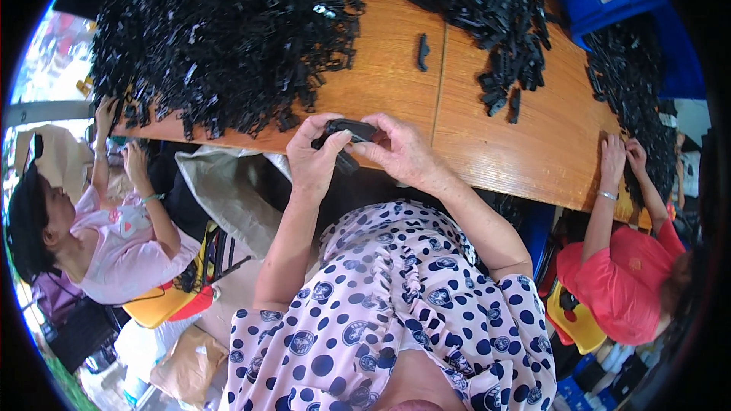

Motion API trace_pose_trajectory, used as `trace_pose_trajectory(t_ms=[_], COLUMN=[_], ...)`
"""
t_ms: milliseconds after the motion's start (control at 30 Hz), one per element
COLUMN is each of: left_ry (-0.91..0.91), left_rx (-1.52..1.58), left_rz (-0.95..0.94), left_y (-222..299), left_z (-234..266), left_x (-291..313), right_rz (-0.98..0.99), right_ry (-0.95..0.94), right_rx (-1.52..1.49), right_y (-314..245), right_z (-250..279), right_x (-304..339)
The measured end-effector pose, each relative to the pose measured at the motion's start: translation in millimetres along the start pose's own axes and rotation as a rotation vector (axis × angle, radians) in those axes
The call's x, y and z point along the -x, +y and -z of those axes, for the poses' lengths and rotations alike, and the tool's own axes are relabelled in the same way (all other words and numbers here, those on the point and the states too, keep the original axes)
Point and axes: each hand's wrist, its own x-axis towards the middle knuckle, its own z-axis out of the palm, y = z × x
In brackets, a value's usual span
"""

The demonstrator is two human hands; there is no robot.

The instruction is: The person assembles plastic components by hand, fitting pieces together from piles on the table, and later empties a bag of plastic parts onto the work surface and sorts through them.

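Note:
Just over the table's near edge, my left hand (314, 158) and my right hand (402, 151) are both closed on a small black plastic part (355, 130). The left thumb and fingers pinch one end of it, and the right fingertips grip the other. A second dark piece (346, 162) shows below the left thumb; whether it is joined to the first I cannot tell. One loose black plastic part (422, 53) lies alone on the wooden table (392, 38) beyond my hands. A big heap of similar black parts (221, 46) covers the table's left side.
A smaller heap of black parts (495, 19) spreads at the far right, near a blue bin (617, 0). A person in pink (129, 240) sits to my left, a person in red (628, 281) to my right, both with hands at parts. A beige sack (232, 190) hangs below the table edge.

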Motion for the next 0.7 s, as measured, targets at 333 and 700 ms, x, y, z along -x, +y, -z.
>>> trace_pose_trajectory(t_ms=[333, 700], left_ry=[0.316, 0.131], left_rx=[-0.238, -1.071], left_rz=[-0.127, -0.388], left_y=[13, 19], left_z=[93, 92], left_x=[49, 23], right_rz=[0.240, 0.089], right_ry=[-0.203, 0.600], right_rx=[0.204, 0.368], right_y=[-15, 37], right_z=[-88, 103], right_x=[-25, 57])
